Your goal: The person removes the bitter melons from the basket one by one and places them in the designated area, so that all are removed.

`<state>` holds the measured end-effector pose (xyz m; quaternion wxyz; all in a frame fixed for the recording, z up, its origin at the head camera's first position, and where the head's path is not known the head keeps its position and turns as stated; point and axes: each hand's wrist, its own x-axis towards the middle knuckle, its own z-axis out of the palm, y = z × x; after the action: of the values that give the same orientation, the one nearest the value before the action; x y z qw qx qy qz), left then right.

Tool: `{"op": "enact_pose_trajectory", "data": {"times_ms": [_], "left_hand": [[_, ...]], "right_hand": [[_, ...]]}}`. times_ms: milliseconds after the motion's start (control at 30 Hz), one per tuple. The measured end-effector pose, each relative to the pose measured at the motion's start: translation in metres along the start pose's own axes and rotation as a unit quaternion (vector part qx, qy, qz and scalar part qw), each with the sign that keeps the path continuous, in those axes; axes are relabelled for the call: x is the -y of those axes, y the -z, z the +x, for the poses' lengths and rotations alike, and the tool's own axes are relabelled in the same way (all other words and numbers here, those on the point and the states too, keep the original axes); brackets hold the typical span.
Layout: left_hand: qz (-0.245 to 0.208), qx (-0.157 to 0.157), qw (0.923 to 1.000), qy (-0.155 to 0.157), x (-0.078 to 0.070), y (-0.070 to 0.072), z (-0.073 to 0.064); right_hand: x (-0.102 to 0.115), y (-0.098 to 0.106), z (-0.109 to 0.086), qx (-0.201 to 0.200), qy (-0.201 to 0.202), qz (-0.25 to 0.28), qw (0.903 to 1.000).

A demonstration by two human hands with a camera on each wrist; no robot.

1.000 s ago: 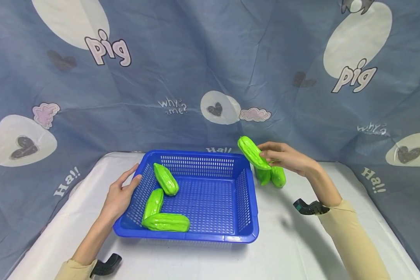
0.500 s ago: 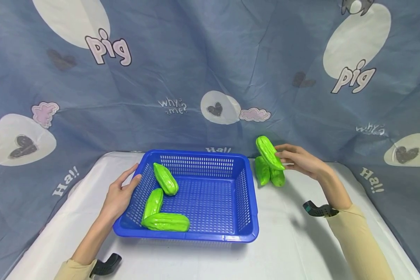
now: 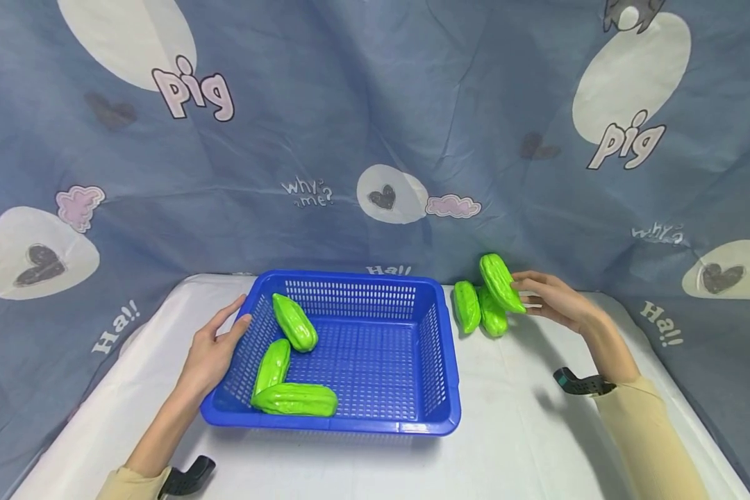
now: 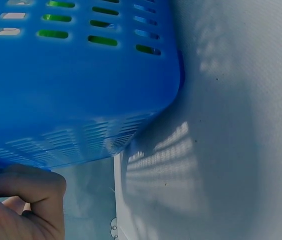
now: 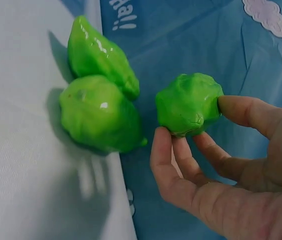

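Observation:
My right hand (image 3: 556,302) pinches a bright green bitter melon (image 3: 498,281) between thumb and fingertips. The melon is raised at the back right, beyond the blue basket (image 3: 356,425). In the right wrist view this melon (image 5: 188,104) shows end-on, with space between it and two more. Those two, a left melon (image 3: 467,307) and a right melon (image 3: 493,318), lie on the table side by side. My left hand (image 3: 209,347) holds the basket's left rim; in the left wrist view bent fingers (image 4: 41,187) meet the rim.
Inside the basket, three bitter melons lie toward the left: one at the back (image 3: 295,323), one in the middle (image 3: 272,364), one along the front (image 3: 296,399). A white cloth (image 3: 500,430) covers the table. Blue printed fabric (image 3: 325,236) hangs right behind it.
My right hand has moved right and slightly down with its bitter melon, away from the basket, uncovering more of the two on the table. The left hand and basket stay put.

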<state>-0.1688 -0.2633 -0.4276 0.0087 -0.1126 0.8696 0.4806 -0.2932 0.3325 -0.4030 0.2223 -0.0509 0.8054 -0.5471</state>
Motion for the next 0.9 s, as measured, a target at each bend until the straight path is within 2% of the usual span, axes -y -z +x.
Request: {"op": "enact_pose_trajectory", "data": {"times_ms": [433, 900], "left_hand": [[-0.003, -0.002, 1.0, -0.001, 0.0, -0.002, 0.002], [-0.004, -0.001, 1.0, 0.001, 0.001, -0.001, 0.002]], "right_hand": [[-0.022, 0.015, -0.006, -0.002, -0.018, -0.006, 0.9998], [-0.036, 0.014, -0.002, -0.008, -0.024, -0.004, 0.9997]]}}
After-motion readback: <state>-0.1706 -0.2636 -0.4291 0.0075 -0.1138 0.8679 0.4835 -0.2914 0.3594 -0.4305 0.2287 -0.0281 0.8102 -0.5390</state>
